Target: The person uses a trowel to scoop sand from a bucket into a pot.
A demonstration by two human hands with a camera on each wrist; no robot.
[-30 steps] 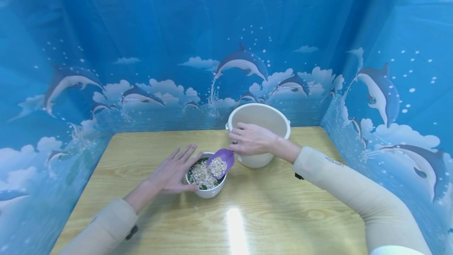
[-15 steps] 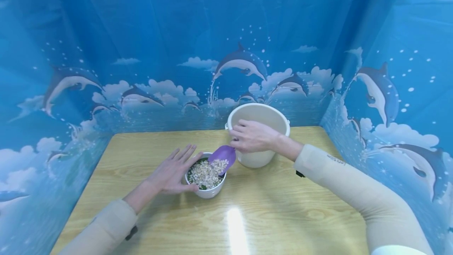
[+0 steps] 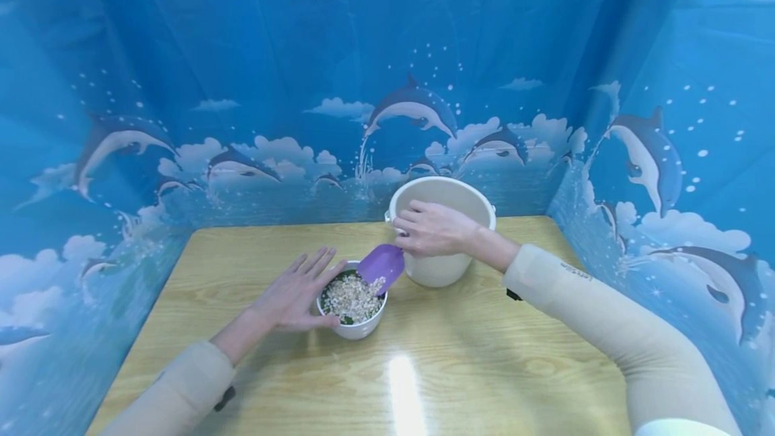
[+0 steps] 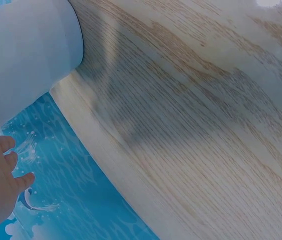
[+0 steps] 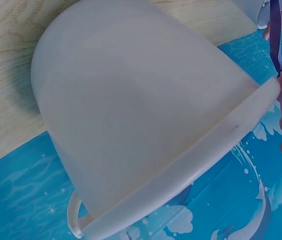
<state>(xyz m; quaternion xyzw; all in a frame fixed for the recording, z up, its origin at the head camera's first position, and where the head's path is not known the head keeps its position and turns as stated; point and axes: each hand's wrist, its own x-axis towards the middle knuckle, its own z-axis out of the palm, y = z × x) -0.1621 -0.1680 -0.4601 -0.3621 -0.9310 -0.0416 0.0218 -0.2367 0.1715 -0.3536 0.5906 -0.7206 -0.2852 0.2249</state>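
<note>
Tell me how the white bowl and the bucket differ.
The bowl is small and low; the bucket is larger and taller. The bowl holds pale flakes; the bucket shows a bare inner wall, its bottom hidden. The bucket has side lugs at its rim; the bowl shows none. Both stand upright, round and open-topped, on the table.

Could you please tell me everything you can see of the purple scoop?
The purple scoop looks like plastic, with a broad blade and a handle mostly hidden by the right hand that grips it. It tilts down to the left in the head view, its front edge over the white bowl. Most of the blade shows bare; pale flakes lie at its lower edge. Whether it touches the bowl's rim cannot be told.
</note>
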